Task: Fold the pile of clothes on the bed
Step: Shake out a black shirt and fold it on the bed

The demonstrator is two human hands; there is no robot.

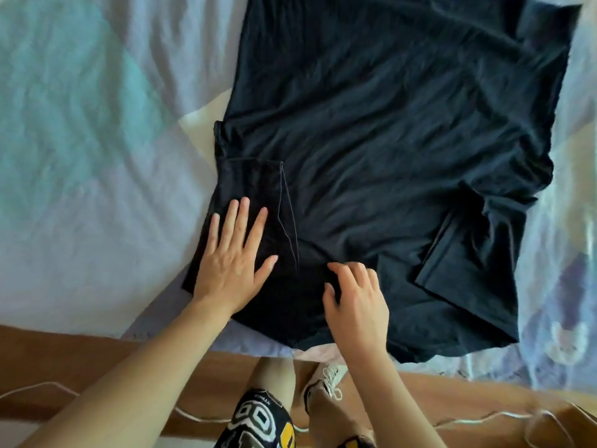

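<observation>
Left hand [233, 253] flat, fingers spread, pressing folded-in sleeve. Right hand [355, 297] curled, pinching fabric near collar. Dark navy cotton T-shirt [387, 140] spread on pale lilac bed sheet [97, 156]. Soft, limp, light; grip seams/edges.

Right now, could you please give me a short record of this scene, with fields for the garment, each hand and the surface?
garment: dark T-shirt, spread out, wrinkled, near-left sleeve folded inward
left hand: left hand flat, fingers straight, pressing the folded sleeve
right hand: right hand fingers curled, pinching the cloth near the collar
surface: pale bedsheet on the bed
folding: just begun; right sleeve still out
</observation>
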